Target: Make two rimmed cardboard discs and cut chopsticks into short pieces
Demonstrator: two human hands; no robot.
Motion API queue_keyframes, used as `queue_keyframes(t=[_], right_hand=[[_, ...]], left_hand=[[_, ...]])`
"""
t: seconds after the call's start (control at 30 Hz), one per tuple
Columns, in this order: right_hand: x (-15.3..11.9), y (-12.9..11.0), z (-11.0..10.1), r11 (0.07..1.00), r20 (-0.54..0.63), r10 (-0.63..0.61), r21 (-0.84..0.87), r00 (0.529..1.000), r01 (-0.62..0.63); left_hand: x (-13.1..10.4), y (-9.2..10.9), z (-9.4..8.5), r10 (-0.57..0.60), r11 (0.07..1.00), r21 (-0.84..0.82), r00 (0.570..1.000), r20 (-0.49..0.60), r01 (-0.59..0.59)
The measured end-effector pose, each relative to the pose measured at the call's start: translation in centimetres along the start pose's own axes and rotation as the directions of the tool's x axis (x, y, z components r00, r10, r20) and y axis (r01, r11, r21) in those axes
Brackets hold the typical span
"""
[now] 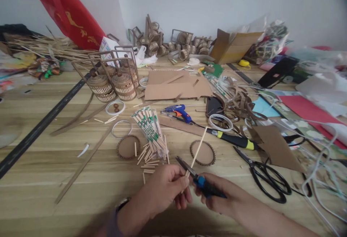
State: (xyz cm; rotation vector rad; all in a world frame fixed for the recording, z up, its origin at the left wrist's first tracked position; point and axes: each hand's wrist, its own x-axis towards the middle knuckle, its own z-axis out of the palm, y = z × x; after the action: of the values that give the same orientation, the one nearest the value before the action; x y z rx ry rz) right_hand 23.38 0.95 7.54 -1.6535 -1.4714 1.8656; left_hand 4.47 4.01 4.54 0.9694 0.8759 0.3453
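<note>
Pinched in my left hand [173, 184] is a thin wooden stick [200, 146], slanting up and to the right. My right hand [221, 193] grips a blue and black cutting tool [204, 186], whose metal blades lie at the stick just above my left fingertips. Behind the stick is a round cardboard disc [207, 153] with a dark rim; a similar disc [126, 146] sits to the left with a short stick on it. Between them lie paper-wrapped sticks [148, 123] and several short cut pieces [149, 153].
A blue glue gun [180, 112] lies ahead. Black scissors [267, 177] and a black-yellow tool [235, 140] are at the right, near tangled white cords. Woven containers [123, 85] stand back left. Cardboard sheets [173, 85] and an open box [233, 47] are farther back.
</note>
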Motion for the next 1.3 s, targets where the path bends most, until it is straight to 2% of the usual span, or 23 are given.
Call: queue_keyframes(t=[0.13,0.2,0.5,0.7,0.83,0.97,1.07,1.13,1.17,1.23,1.3], right_hand=[[-0.2,0.3,-0.3,0.990,0.046,0.019,0.137,0.999,-0.025],[-0.2,0.3,-0.3,0.988,0.059,0.018,0.152,0.998,-0.027],[-0.1,-0.6,-0.4,0.999,0.036,0.024,0.037,0.999,-0.026],[-0.1,-0.7,-0.1,0.989,-0.011,-0.051,-0.140,0.999,0.049],[0.3,-0.7,0.1,0.986,-0.015,-0.099,-0.133,0.995,0.096],[0.5,0.9,-0.1,0.998,0.017,-0.048,-0.035,0.999,0.049],[0.3,2.4,-0.3,0.996,-0.042,-0.073,0.048,0.996,0.075],[0.3,2.8,-0.3,0.990,-0.203,-0.141,-0.052,0.969,0.134],[0.4,2.8,-0.3,0.973,-0.301,-0.208,-0.156,0.931,0.167],[0.9,2.4,-0.1,0.886,-0.419,-0.402,-0.403,0.814,0.230],[1.8,2.0,0.1,0.756,-0.391,-0.580,-0.584,0.715,0.294]], left_hand=[[-0.3,0.5,0.1,-0.001,0.999,0.053,1.000,-0.004,0.001],[-0.3,0.6,0.1,-0.004,0.999,0.042,1.000,-0.012,0.004],[0.1,0.3,0.0,-0.006,0.999,0.031,1.000,0.001,0.006],[0.2,0.1,0.0,-0.016,0.998,0.057,1.000,-0.012,0.017],[0.4,-0.3,0.0,0.004,0.996,0.087,1.000,-0.028,-0.002],[0.1,-0.1,-0.4,0.064,0.993,0.108,0.993,-0.103,-0.053],[-0.5,0.6,-1.3,0.157,0.971,0.214,0.957,-0.243,-0.104],[-0.9,1.1,-1.8,0.248,0.907,0.411,0.907,-0.340,-0.094],[-1.0,1.2,-1.9,0.284,0.853,0.518,0.891,-0.355,-0.066],[-1.0,1.1,-1.7,0.305,0.732,0.682,0.897,-0.320,-0.006],[-0.9,0.7,-1.1,0.284,0.633,0.774,0.925,-0.250,0.015]])
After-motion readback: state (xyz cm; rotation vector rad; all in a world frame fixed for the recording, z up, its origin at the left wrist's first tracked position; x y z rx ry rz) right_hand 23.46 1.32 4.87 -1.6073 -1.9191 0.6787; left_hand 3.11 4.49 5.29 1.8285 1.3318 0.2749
